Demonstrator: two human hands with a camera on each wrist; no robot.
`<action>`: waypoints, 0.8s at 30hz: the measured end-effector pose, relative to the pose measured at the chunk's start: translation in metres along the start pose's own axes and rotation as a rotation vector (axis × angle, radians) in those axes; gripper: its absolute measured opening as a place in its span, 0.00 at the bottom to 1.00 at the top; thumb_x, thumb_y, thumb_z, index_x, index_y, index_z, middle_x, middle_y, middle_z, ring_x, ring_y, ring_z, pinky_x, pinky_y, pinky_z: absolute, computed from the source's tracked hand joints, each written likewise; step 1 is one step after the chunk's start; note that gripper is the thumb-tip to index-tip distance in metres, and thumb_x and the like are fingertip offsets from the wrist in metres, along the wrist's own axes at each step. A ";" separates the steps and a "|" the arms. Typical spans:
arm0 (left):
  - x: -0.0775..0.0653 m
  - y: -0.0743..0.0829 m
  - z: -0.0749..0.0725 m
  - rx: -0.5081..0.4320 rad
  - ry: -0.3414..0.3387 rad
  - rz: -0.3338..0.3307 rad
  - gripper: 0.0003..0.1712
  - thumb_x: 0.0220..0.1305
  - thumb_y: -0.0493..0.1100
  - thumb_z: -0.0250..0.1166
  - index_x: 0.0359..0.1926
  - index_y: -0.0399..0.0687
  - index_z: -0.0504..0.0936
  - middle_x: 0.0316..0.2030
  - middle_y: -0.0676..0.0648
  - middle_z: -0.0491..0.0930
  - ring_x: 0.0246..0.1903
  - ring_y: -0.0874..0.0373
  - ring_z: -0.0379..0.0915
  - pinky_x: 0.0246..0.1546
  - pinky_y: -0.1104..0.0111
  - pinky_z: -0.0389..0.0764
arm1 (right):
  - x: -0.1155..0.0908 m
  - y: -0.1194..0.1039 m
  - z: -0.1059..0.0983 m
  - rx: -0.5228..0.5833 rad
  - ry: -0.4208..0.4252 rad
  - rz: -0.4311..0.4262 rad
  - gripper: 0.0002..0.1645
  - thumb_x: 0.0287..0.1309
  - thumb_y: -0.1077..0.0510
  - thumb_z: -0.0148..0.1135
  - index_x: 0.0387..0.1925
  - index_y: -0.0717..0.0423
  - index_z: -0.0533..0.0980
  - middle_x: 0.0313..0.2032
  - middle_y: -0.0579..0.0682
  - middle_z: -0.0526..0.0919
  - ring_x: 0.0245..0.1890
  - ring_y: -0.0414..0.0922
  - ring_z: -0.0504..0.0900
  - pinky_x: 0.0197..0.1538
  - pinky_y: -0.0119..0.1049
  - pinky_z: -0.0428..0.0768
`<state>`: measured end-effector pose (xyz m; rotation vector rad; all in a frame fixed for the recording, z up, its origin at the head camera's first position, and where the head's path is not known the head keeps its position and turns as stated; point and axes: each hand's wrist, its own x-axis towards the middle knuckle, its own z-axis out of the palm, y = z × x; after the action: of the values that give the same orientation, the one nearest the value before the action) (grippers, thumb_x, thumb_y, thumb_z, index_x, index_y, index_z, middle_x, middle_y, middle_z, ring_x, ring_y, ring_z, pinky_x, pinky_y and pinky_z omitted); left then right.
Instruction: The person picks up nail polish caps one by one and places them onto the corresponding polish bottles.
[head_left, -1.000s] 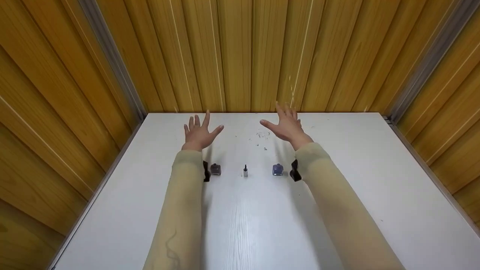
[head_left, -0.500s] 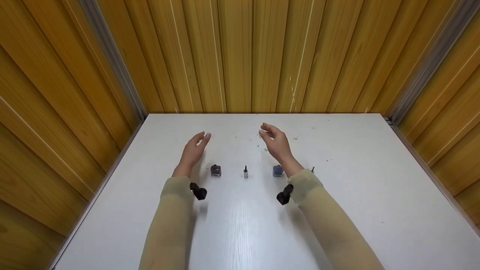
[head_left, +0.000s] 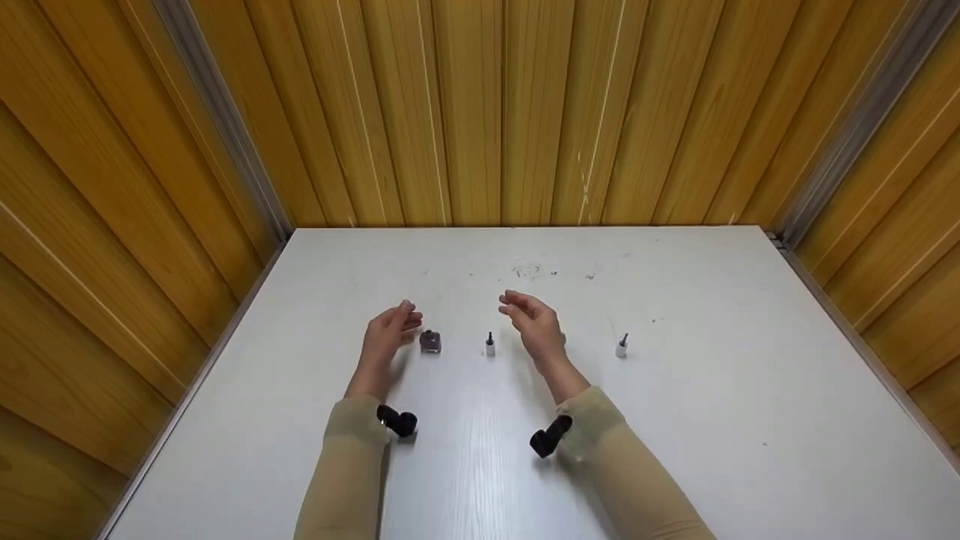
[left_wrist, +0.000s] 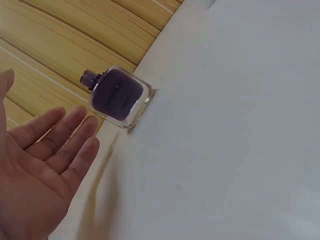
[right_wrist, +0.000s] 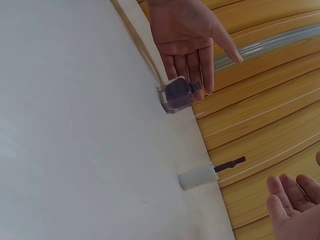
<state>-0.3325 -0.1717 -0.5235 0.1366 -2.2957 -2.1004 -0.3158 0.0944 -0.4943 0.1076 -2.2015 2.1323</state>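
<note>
My left hand [head_left: 384, 341] hovers just left of an uncapped nail polish bottle [head_left: 430, 343] with dark purple polish; its loosely bent fingers are apart from the glass in the left wrist view. In the middle, a white nail polish cap [head_left: 490, 346] stands with its dark brush pointing up. Between that cap and a mostly hidden bluish bottle is my right hand [head_left: 536, 330], fingers relaxed and holding nothing. In the right wrist view, the purple bottle [right_wrist: 177, 94] and the middle cap [right_wrist: 197, 177] stand apart from the right hand [right_wrist: 300, 215].
A second white cap [head_left: 622, 349], brush upward, stands to the right on the white table [head_left: 712, 420]. Small dark specks [head_left: 527, 270] lie toward the back. Yellow wood-patterned walls [head_left: 480, 112] enclose the back and sides. A small black camera sits on each wrist.
Both hands have drawn back toward me and come lower, their spread fingers drawing together. The right hand now covers most of the bluish bottle, and the right-hand cap has come into view.
</note>
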 end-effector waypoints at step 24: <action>-0.014 -0.026 -0.003 0.194 -0.104 0.049 0.30 0.60 0.38 0.76 0.63 0.47 0.81 0.60 0.45 0.84 0.63 0.49 0.78 0.69 0.56 0.77 | -0.016 0.050 0.008 -0.162 -0.038 0.111 0.27 0.57 0.70 0.69 0.60 0.65 0.79 0.57 0.61 0.84 0.58 0.55 0.83 0.61 0.40 0.84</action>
<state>-0.3171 -0.1754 -0.5488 -0.0255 -2.5319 -1.9025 -0.3048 0.0876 -0.5465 0.0166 -2.4458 2.0089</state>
